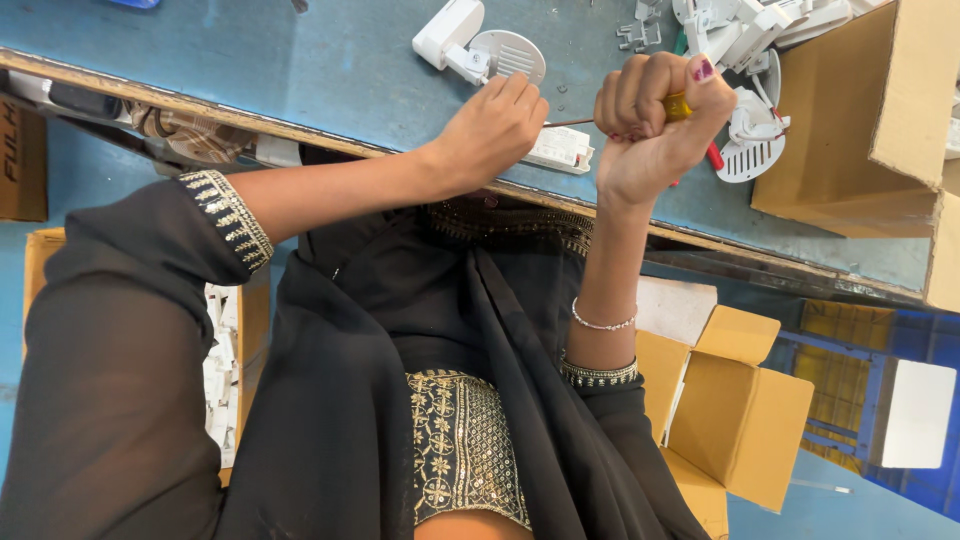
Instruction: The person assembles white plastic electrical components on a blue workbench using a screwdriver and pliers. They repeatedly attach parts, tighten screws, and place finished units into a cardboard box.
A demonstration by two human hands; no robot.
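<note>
My right hand (655, 125) is closed in a fist around the yellow handle of a screwdriver (678, 105). Its thin metal shaft (570, 122) runs left toward my left hand. My left hand (492, 128) rests at the edge of the blue table (300, 70), fingers curled over the shaft's tip and pressing on a small white rectangular part (562, 148). What lies under the left fingers is hidden. Both arms wear black sleeves with gold trim.
White plastic housings and round vented covers (505, 50) lie behind my hands, with more (752, 150) at the right. An open cardboard box (880, 120) stands on the table's right end. Another open box (735, 400) sits below on the floor, and one with white parts (225, 370) at the left.
</note>
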